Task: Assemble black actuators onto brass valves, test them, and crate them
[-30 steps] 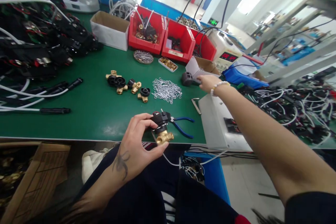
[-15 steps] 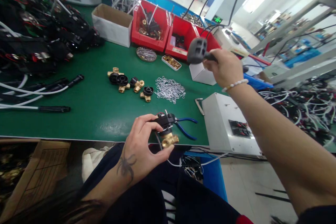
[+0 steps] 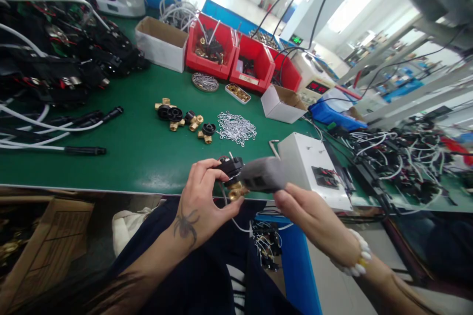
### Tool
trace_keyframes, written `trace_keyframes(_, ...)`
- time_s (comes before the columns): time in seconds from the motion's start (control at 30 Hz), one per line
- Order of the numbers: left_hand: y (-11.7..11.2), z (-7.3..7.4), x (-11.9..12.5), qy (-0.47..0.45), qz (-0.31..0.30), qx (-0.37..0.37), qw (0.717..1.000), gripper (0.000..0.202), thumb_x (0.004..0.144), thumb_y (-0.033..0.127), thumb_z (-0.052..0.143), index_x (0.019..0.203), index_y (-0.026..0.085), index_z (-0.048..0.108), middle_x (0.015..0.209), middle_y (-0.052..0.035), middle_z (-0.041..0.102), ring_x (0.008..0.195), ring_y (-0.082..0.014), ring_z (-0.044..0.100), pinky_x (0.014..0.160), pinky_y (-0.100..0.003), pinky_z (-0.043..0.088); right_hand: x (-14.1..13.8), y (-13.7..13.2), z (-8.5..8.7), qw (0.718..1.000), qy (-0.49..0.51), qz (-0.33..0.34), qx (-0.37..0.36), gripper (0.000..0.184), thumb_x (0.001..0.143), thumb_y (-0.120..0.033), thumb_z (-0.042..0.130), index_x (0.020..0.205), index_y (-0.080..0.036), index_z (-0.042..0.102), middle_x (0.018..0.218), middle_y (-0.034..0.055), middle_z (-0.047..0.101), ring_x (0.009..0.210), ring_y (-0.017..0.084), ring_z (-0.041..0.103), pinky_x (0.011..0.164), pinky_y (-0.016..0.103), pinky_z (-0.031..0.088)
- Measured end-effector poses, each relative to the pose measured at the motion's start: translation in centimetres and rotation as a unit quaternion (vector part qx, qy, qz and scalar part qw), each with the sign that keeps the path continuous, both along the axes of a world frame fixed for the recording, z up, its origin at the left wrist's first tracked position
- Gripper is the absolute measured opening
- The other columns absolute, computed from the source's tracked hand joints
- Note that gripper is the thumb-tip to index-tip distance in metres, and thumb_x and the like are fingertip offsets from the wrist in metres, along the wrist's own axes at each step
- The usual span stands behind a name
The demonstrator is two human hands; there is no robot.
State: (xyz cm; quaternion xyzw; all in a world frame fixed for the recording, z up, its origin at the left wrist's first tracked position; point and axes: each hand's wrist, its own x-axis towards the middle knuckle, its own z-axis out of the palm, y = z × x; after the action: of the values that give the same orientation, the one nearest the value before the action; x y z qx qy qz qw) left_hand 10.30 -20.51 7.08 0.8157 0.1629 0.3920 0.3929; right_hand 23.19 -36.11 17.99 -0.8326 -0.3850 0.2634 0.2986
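At the bench's front edge my left hand (image 3: pixel 204 196) is closed around a brass valve (image 3: pixel 235 193) with a black housing (image 3: pixel 229 167) on top. Thumb and fingers pinch it from below and above. My right hand (image 3: pixel 314 216) grips a grey mallet (image 3: pixel 263 175), slightly blurred by motion. The mallet's head is right beside the valve's black housing and overlaps it in view; whether they touch I cannot tell. Several brass valves (image 3: pixel 194 121) with black caps lie farther back, left of a pile of metal clips (image 3: pixel 236 128).
Red bins (image 3: pixel 211 42), a white carton (image 3: pixel 162 44) and a small white box (image 3: pixel 283 103) line the back. A metal control box (image 3: pixel 301 157) stands on the right, near a hex key (image 3: pixel 274 147). Cabled black units (image 3: pixel 55 66) crowd the left; a blue crate (image 3: pixel 301 261) sits below.
My right hand has swung the mallet down and left from above the bins to the valve. The mallet now covers the blue-handled pliers. My left hand keeps its hold.
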Motion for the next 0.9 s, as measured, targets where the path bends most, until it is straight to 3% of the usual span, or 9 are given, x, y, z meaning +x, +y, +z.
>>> trace_keyframes(0.13,-0.1,0.0,0.1,0.002,-0.001,0.009,1.0,0.028,0.072,0.022,0.077,0.091,0.015,0.058,0.11,-0.0129,0.059,0.108,-0.0281,0.058,0.092,-0.046,0.054,0.1,0.1,0.4,0.985,0.088,-0.097,0.11,0.057,0.092,-0.073,0.039,0.067,-0.022,0.046,0.049,-0.0071,0.031,0.043,0.009,0.025,0.039,0.024,0.021)
trace_keyframes(0.3,-0.1,0.0,0.1,0.0,0.006,0.015,1.0,0.027,0.071,0.021,0.076,0.091,0.014,0.058,0.109,-0.0127,0.059,0.107,-0.0276,0.059,0.091,-0.043,0.054,0.3,0.2,-0.6,0.983,0.175,-0.036,-0.027,0.061,0.085,-0.077,0.047,0.061,-0.021,0.043,0.049,-0.0068,0.033,0.042,0.007,0.027,0.037,0.022,0.017)
trace_keyframes(0.33,-0.1,0.0,0.1,-0.001,0.006,0.016,1.0,0.027,0.071,0.021,0.076,0.09,0.014,0.058,0.109,-0.0128,0.059,0.107,-0.0275,0.059,0.091,-0.043,0.054,0.4,0.2,-0.5,0.98,0.193,-0.038,-0.024,0.06,0.086,-0.076,0.047,0.061,-0.021,0.043,0.049,-0.0075,0.032,0.042,0.007,0.025,0.037,0.021,0.016)
trace_keyframes(0.47,0.0,0.0,0.1,0.001,0.002,0.019,1.0,0.029,0.07,0.022,0.078,0.09,0.014,0.058,0.11,-0.0131,0.059,0.107,-0.028,0.058,0.092,-0.044,0.053,0.7,0.2,-0.2,0.959,0.22,-0.106,0.141,0.059,0.091,-0.075,0.036,0.065,-0.022,0.043,0.043,-0.0113,0.022,0.037,0.006,0.015,0.038,0.022,0.012)
trace_keyframes(0.53,0.0,0.0,0.1,-0.001,0.004,0.022,1.0,0.029,0.07,0.022,0.077,0.09,0.014,0.058,0.109,-0.0131,0.059,0.107,-0.0283,0.059,0.091,-0.044,0.054,0.6,0.4,-0.4,0.965,0.228,-0.084,0.098,0.062,0.087,-0.079,0.04,0.062,-0.022,0.042,0.043,-0.0106,0.025,0.036,0.006,0.018,0.037,0.022,0.013)
trace_keyframes(0.63,0.0,0.0,0.1,-0.009,0.01,0.026,1.0,0.027,0.07,0.02,0.076,0.089,0.014,0.058,0.108,-0.013,0.059,0.106,-0.028,0.059,0.09,-0.043,0.054,0.6,0.7,-0.7,0.966,0.251,-0.033,-0.042,0.064,0.08,-0.081,0.051,0.058,-0.021,0.042,0.045,-0.0087,0.03,0.039,0.005,0.023,0.037,0.021,0.014)
trace_keyframes(0.67,0.0,0.0,0.1,-0.011,0.011,0.026,1.0,0.027,0.07,0.02,0.076,0.089,0.014,0.058,0.108,-0.013,0.059,0.106,-0.0281,0.059,0.09,-0.043,0.054,0.7,0.7,-0.6,0.966,0.255,-0.035,-0.037,0.064,0.081,-0.08,0.051,0.058,-0.021,0.042,0.045,-0.0089,0.029,0.039,0.005,0.022,0.037,0.021,0.014)
trace_keyframes(0.8,0.0,0.0,0.1,-0.006,0.009,0.025,1.0,0.028,0.069,0.021,0.077,0.089,0.014,0.058,0.108,-0.013,0.06,0.106,-0.0285,0.059,0.089,-0.043,0.055,1.0,0.6,-0.4,0.951,0.281,-0.071,0.109,0.063,0.089,-0.078,0.036,0.063,-0.021,0.042,0.042,-0.0118,0.022,0.035,0.004,0.013,0.038,0.022,0.013)
trace_keyframes(0.9,0.0,0.0,0.1,-0.005,0.008,0.026,1.0,0.029,0.068,0.019,0.076,0.089,0.015,0.057,0.109,-0.0125,0.06,0.106,-0.0284,0.06,0.089,-0.043,0.055,0.9,0.7,-0.9,0.943,0.332,-0.015,-0.022,0.065,0.082,-0.083,0.042,0.061,-0.021,0.041,0.042,-0.0112,0.025,0.035,0.004,0.017,0.036,0.021,0.014)
